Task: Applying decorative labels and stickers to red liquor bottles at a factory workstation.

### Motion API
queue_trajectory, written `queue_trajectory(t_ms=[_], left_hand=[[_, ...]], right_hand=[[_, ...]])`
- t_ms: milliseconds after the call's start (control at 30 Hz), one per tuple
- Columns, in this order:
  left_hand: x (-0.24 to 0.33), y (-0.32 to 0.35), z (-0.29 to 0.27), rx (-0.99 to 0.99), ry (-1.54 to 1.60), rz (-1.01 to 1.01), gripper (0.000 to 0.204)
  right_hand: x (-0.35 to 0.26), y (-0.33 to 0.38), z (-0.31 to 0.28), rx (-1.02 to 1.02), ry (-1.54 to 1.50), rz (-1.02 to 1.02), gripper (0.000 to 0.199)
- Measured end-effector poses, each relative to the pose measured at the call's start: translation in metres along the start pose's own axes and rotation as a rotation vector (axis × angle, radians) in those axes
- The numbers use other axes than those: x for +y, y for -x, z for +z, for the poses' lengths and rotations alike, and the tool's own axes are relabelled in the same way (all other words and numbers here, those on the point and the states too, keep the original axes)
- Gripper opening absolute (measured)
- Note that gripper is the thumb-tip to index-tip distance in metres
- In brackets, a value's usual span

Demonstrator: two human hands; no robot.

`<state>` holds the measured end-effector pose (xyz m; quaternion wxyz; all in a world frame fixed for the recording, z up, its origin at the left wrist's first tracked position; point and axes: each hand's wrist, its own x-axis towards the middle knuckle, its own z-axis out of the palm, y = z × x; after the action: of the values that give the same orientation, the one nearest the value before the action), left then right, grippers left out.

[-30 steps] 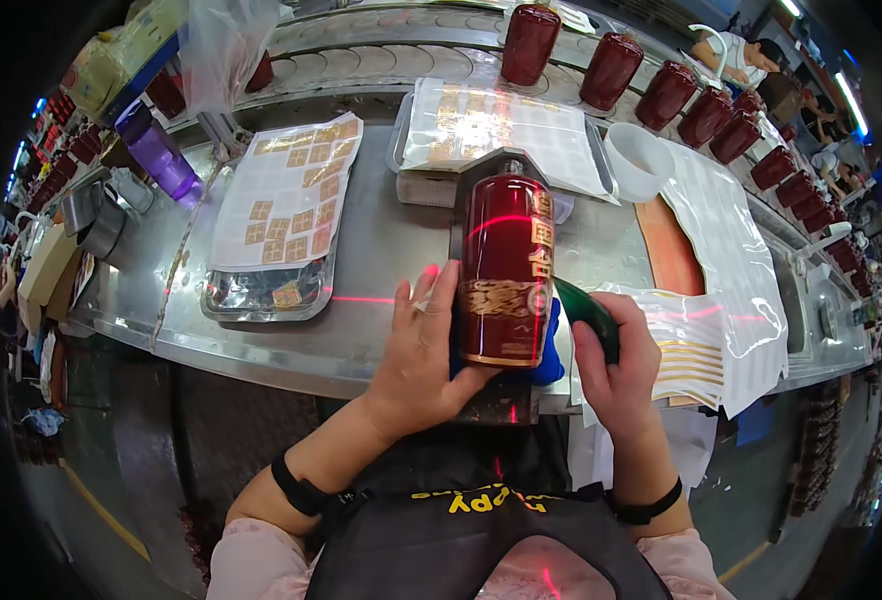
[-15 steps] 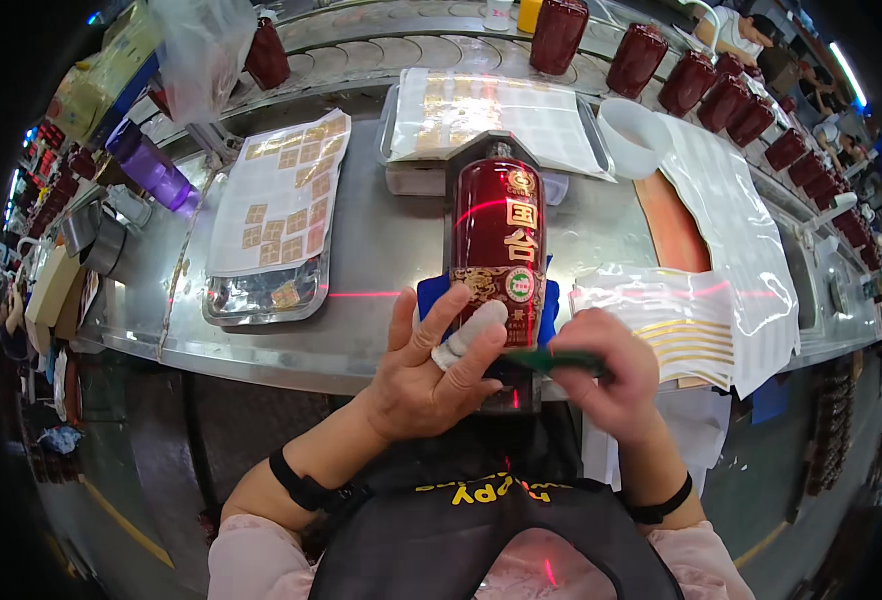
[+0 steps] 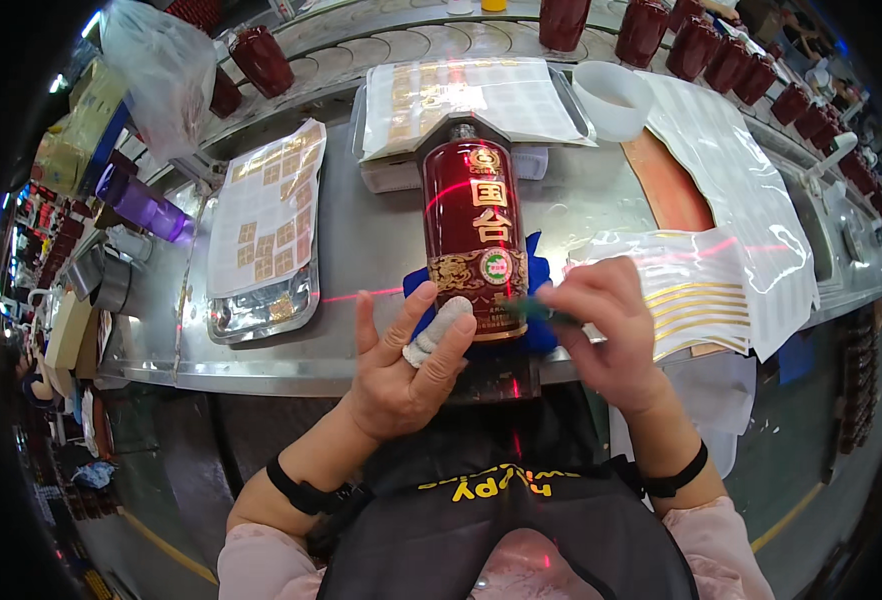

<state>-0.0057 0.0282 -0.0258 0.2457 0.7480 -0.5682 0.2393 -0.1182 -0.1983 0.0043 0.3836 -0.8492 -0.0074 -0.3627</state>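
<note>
A dark red glossy bottle [image 3: 473,215] with gold lettering lies in front of me, its neck pointing away, in a dark cradle [image 3: 506,378]. Blue cloth [image 3: 417,284] shows on both sides beneath it. My left hand [image 3: 401,375] is beside the bottle's lower left, fingers spread and nothing held. One of its fingers wears a whitish cover [image 3: 436,335]; contact with the glass is hard to judge. My right hand [image 3: 611,325], smeared by motion, is closed around a slim dark green tool [image 3: 541,311]. The tool's tip is at the lower right of the bottle's label; its exact kind is unclear.
On the left, a metal tray [image 3: 296,318] bears a sheet of gold stickers [image 3: 271,215]. Another sticker sheet [image 3: 481,95] lies behind the bottle, with a white bowl [image 3: 611,100] beside it. Gold-striped sheets [image 3: 696,300] are at right. Red bottles [image 3: 646,30] line the far conveyor.
The green tool in my right hand has moved up from the bottle's base onto the lower label. My left fingers have shifted leftward off the label. The whole view has shifted slightly.
</note>
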Motion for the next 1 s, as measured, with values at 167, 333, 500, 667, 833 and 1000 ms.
queue_trajectory(t_ms=[167, 333, 500, 667, 833, 1000], left_hand=[[-0.009, -0.006, -0.011, -0.025, -0.021, 0.092, 0.042], [-0.016, -0.034, -0.019, -0.147, 0.065, 0.332, 0.047], [-0.007, -0.064, -0.014, -0.369, -0.079, 0.404, 0.06], [-0.013, -0.071, -0.009, -0.272, 0.089, 0.387, 0.061], [-0.019, -0.054, -0.007, -0.185, 0.049, 0.218, 0.065], [-0.026, -0.043, -0.004, -0.102, 0.096, 0.094, 0.067]], right_hand=[[-0.004, 0.007, -0.01, -0.302, -0.05, -0.154, 0.036], [0.005, 0.018, -0.012, -0.083, -0.386, 0.24, 0.02], [0.011, 0.023, -0.01, -0.008, -0.392, 0.348, 0.02], [0.01, 0.021, -0.01, -0.012, -0.497, 0.536, 0.021], [0.01, 0.012, -0.003, 0.003, -0.593, 0.59, 0.021], [0.007, -0.013, 0.001, -0.116, -0.64, 0.663, 0.024]])
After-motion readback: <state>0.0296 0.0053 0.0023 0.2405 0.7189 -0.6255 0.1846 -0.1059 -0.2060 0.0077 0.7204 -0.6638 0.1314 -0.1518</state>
